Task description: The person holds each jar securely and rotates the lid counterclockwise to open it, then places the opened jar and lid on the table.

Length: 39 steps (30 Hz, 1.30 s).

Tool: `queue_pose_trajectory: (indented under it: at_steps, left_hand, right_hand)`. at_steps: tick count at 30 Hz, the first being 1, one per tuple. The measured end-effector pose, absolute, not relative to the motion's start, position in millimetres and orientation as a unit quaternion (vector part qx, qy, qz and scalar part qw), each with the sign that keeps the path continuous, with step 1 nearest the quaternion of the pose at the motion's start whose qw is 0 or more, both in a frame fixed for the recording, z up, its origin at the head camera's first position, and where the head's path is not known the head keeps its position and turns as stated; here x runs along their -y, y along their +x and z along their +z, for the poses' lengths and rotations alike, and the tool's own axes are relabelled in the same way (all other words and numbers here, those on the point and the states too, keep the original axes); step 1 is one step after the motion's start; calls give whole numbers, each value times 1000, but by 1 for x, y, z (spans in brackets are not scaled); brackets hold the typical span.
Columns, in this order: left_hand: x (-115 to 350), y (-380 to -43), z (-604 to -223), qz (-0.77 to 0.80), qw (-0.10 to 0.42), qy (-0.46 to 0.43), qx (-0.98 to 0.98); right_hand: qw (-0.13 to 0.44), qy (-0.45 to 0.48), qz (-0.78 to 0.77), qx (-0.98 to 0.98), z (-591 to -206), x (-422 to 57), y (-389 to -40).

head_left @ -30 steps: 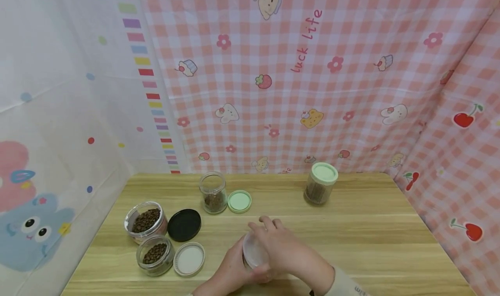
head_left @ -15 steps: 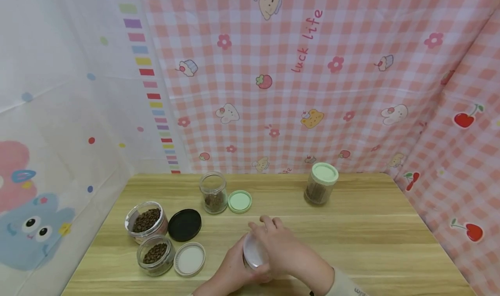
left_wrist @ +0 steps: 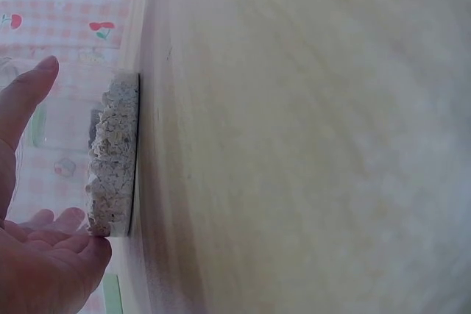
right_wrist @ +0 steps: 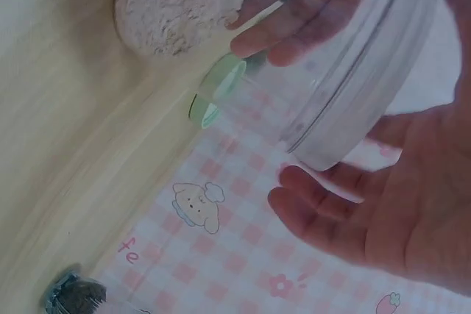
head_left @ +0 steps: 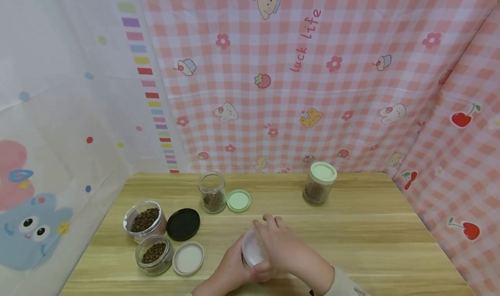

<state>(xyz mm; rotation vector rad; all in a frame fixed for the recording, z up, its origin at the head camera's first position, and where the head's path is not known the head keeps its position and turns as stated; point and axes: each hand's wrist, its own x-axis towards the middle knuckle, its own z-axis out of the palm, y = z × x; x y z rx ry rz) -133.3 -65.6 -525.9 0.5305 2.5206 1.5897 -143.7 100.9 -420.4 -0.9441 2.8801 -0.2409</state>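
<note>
Clear jar (left_wrist: 81, 148) standing upright, left hand (head_left: 232, 263) grasping its side, right hand (head_left: 282, 247) grasping frosted lid (head_left: 252, 247); lid-turning step seeming underway, next move probably calling for steady base, even twist.

Whitish lid (head_left: 252, 247), 2 green lids (head_left: 238, 200), checked cloth (head_left: 250, 48)
</note>
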Motion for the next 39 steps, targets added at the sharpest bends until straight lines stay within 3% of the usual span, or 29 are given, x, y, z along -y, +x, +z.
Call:
queue_pose_trajectory:
  at_steps: [3,9,16,23,30,39]
  left_hand:
    - [66,-133,-526,526,56,172,-831]
    - [68,-133,-527,511,62,179,-838]
    - [68,-134,-527,509,49,175,-842]
    - [67,-134,-527,506,59,179,-842]
    - [67,-134,-526,521,57,174,-834]
    - [67,-133,-527,510,70,167,-841]
  right_hand:
    - [42,-302,-72,-950,-422,-100,-145]
    - [55,-373,-82,-923,-423,-104,-147]
    - [66,-302,-95,-946,-427,-100,-146]
    - [54,-386,-77,-918,-423,-105,-146]
    - [60,-311,-91,-944,-419,-102,-146]
    - [70,-383,-85,-917,-418,-105,-147]
